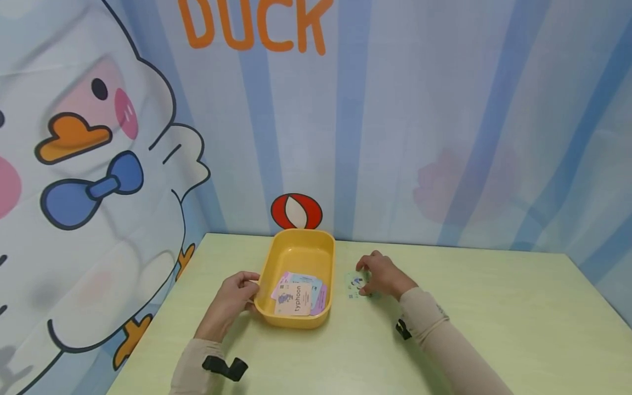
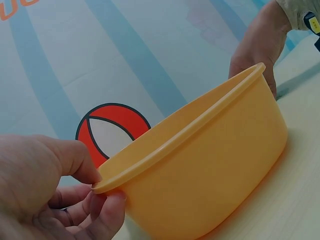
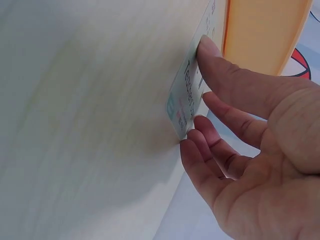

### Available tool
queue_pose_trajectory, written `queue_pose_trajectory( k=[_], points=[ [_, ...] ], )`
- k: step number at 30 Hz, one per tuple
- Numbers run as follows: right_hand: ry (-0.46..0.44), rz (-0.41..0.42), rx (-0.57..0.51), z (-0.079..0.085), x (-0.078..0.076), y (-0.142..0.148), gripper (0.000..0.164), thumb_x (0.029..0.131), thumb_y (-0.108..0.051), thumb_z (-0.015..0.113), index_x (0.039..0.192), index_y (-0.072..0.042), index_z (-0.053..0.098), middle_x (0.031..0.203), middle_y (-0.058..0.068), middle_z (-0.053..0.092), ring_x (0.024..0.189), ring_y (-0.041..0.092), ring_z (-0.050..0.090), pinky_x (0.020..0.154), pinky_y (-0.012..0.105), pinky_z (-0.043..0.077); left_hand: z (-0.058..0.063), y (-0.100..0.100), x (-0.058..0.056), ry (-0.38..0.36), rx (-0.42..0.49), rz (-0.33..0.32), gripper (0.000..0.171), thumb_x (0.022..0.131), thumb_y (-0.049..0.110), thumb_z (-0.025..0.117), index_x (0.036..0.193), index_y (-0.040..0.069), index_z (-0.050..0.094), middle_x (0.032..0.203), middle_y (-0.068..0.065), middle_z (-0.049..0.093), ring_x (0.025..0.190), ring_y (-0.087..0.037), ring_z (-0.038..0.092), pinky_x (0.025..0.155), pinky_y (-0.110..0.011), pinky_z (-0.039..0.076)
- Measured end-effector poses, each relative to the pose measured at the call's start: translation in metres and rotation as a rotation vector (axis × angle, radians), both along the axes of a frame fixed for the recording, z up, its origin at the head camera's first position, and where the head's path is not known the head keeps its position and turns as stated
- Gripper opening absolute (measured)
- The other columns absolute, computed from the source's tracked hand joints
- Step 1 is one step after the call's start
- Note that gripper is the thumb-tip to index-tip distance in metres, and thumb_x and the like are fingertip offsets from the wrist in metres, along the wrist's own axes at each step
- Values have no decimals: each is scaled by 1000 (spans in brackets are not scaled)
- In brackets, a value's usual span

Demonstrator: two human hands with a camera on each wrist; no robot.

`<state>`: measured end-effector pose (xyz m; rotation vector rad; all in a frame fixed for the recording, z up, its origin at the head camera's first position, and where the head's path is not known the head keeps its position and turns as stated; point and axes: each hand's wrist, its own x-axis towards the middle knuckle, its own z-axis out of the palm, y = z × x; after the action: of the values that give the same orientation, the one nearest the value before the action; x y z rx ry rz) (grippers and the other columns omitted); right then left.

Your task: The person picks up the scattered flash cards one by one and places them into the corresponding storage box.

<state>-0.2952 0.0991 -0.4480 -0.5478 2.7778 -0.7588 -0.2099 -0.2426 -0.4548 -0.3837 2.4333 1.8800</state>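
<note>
A yellow plastic basin point(image 1: 269, 269) stands on the table with several picture cards inside, the top one a beige card point(image 1: 294, 299) reading "typhoon". My left hand point(image 1: 232, 299) pinches the basin's rim at its near left side, thumb over the edge and fingers beneath, as the left wrist view shows. To the right of the basin, a pale green card point(image 1: 353, 285) lies on the table. My right hand point(image 1: 385, 276) spans this card, thumb on one long side and fingers by the opposite one. Printed text starting with "Teacher" shows on the card point(image 3: 187, 95) in the right wrist view.
The pale yellow-green table point(image 1: 494, 318) ends at a fabric backdrop point(image 1: 395, 137) with blue stripes, a large cartoon duck point(image 1: 99, 247) at the left and a red-and-white ball picture behind the basin. Each wrist wears a black strap mount point(image 1: 224, 367).
</note>
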Motion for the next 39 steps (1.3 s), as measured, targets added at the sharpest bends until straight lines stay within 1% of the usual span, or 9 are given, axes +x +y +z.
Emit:
queue_pose_trajectory(
  k=[6, 9, 15, 18, 23, 29, 39],
  points=[
    [28, 2, 30, 4, 3, -2, 48, 76, -10, 88, 118, -4, 65, 114, 12, 55, 106, 31, 53, 92, 46, 50, 0, 0, -1, 7, 2, -1, 32, 95, 6, 56, 126, -1, 58, 99, -13, 61, 79, -22, 60, 65, -28, 56],
    [17, -24, 39, 5, 5, -3, 49, 77, -12, 88, 119, -5, 64, 116, 12, 54, 108, 31, 52, 93, 46, 50, 0, 0, 0, 8, 8, -1, 32, 95, 6, 56, 126, -1, 58, 99, -13, 61, 79, -22, 60, 64, -28, 55],
    [-2, -109, 95, 5, 6, -4, 53, 77, -21, 89, 121, -5, 62, 119, 13, 51, 110, 31, 49, 94, 47, 49, 0, -1, 0, 5, 8, -3, 32, 96, 7, 56, 127, 0, 58, 101, -14, 60, 81, -23, 60, 65, -29, 55],
    [2, -127, 106, 4, 6, -3, 55, 77, -24, 89, 120, -6, 61, 118, 13, 51, 110, 32, 48, 92, 48, 49, 0, -1, 1, 4, 5, -1, 32, 96, 8, 56, 127, 0, 58, 101, -14, 60, 81, -23, 60, 66, -29, 55],
    [17, -107, 90, 2, 5, 1, 54, 76, -26, 89, 119, -6, 61, 116, 12, 52, 110, 34, 49, 90, 49, 48, 0, 0, 1, 7, 4, 2, 32, 96, 8, 56, 127, 0, 58, 101, -14, 59, 80, -23, 60, 66, -29, 55],
    [3, -92, 64, 0, 4, 4, 55, 75, -27, 90, 118, -7, 62, 116, 11, 52, 112, 32, 49, 93, 49, 48, -1, 0, 2, 1, -5, 1, 32, 97, 8, 56, 128, 0, 58, 102, -14, 59, 81, -23, 59, 67, -29, 55],
    [-19, -105, 59, 0, -2, 3, 55, 73, -28, 92, 115, -8, 63, 114, 11, 51, 108, 30, 48, 93, 48, 48, 0, 0, 1, 11, -7, 0, 32, 96, 6, 56, 127, -1, 58, 100, -14, 59, 79, -22, 59, 65, -29, 55]
  ],
)
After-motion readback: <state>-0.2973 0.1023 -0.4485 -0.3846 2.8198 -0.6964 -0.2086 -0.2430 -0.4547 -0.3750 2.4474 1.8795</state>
